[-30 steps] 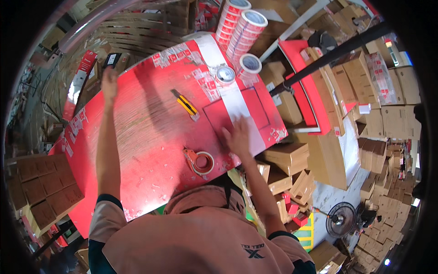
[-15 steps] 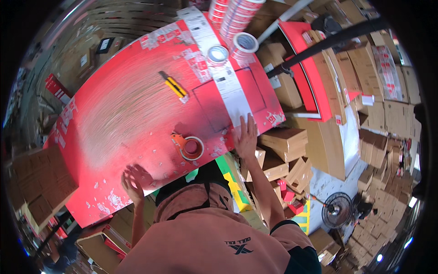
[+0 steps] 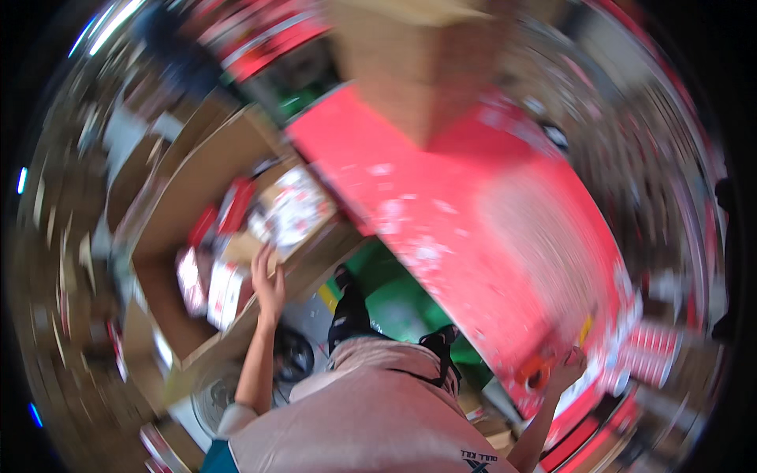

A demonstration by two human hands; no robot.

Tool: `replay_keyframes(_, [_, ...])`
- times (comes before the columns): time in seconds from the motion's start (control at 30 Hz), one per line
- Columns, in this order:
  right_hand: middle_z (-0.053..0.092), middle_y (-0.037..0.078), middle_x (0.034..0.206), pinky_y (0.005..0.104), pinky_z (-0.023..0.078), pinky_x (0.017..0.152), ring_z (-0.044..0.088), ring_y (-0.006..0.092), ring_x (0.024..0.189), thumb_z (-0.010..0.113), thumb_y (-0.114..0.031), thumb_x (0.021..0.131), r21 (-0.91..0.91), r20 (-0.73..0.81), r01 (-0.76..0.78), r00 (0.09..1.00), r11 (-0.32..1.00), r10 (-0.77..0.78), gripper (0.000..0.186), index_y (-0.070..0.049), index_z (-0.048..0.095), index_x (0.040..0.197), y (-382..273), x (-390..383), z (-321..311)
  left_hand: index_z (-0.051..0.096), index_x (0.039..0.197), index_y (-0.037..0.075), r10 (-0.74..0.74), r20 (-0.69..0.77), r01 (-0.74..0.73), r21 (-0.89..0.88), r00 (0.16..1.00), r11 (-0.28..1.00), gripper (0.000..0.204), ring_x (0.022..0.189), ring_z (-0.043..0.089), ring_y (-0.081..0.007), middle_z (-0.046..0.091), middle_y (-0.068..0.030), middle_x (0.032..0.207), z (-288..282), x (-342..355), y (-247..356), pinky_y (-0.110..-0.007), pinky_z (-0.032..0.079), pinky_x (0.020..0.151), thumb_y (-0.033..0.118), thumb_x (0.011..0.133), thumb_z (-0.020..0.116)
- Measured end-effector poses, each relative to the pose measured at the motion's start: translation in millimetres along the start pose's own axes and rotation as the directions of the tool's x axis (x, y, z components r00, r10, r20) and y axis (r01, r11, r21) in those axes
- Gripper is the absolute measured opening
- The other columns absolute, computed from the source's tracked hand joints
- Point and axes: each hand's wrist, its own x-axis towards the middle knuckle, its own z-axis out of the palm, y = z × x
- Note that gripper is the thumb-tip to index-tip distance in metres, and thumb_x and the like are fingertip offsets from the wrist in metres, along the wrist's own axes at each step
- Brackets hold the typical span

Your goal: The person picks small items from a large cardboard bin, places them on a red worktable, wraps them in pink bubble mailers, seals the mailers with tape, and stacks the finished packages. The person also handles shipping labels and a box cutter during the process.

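Observation:
My left hand [image 3: 269, 285] reaches over the near rim of a large open carton [image 3: 193, 142], its fingers stretched out with nothing in them. Inside the carton, close to that hand, lie red packs [image 3: 235, 206], a white-and-red box [image 3: 227, 293] and a smaller open box holding a pile of white-and-red pieces [image 3: 295, 206]. My right hand [image 3: 569, 369] is over the right end of the red table [image 3: 441, 189], its fingers smeared by motion. Beside it are an orange tape dispenser [image 3: 535, 374] and a yellow box cutter [image 3: 586, 329]. I cannot make out whether that hand touches either.
A tall brown carton [image 3: 426, 75] stands at the table's far end. Stacked red-and-white tape rolls [image 3: 648, 353] sit beyond my right hand. Below, a green floor [image 3: 394, 284] shows between table and carton. A fan [image 3: 293, 353] stands behind my left arm.
My view has swung left, away from the tabletop. My left hand has left the table's edge for the open carton; my right hand is now near the tape dispenser. Much is blurred.

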Motion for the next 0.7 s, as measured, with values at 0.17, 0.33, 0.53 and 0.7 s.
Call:
replay_keyframes(0.17, [0.067,0.017,0.108,0.0382,0.050,0.093,0.064,0.0288,0.104,0.059,-0.012,0.095,0.329,0.384,0.413,0.763,0.849,-0.520,0.025,0.003,0.065,0.115,-303.2,-14.3,126.0,0.063,0.120,0.000,-0.523,0.179,0.535,-0.025,0.834,0.845,0.031,0.106,0.065,-0.0359,0.066,-0.0228,0.116,-40.8,12.9,-194.8,-0.042,0.052,0.087,0.018,0.094,0.060])
replay_keyframes(0.33, [0.071,0.015,0.099,0.0351,0.053,0.085,0.069,0.0272,0.092,0.067,-0.012,0.091,0.793,0.368,0.556,-0.113,0.248,-0.923,0.020,-0.001,0.070,0.107,-571.4,-126.5,202.9,0.068,0.111,0.001,-0.415,0.795,0.307,0.300,0.443,0.903,0.034,0.098,0.067,-0.0389,0.070,-0.0223,0.102,-26.9,-29.1,-273.9,-0.045,0.053,0.085,0.027,0.090,0.061])
replay_keyframes(0.53, [0.072,0.018,0.101,0.0391,0.055,0.081,0.071,0.0315,0.089,0.069,-0.018,0.087,0.750,0.626,0.522,-0.361,0.406,-0.691,0.025,0.000,0.070,0.104,-750.7,-244.3,380.7,0.069,0.102,0.007,-0.258,0.367,0.187,0.218,0.894,0.958,0.019,0.106,0.063,-0.0347,0.067,-0.0151,0.109,-6.2,11.8,-300.0,-0.045,0.050,0.089,0.015,0.086,0.065])
replay_keyframes(0.7, [0.069,0.024,0.107,0.0460,0.050,0.095,0.066,0.0385,0.105,0.060,-0.014,0.087,0.750,0.570,0.594,-0.356,0.291,-0.740,0.030,0.004,0.065,0.112,-806.5,-327.6,553.5,0.066,0.120,0.012,-0.732,-0.010,0.565,0.643,0.681,0.517,0.047,0.113,0.062,-0.0359,0.064,-0.0177,0.122,-42.7,39.8,-360.1,-0.046,0.047,0.098,0.042,0.084,0.066])
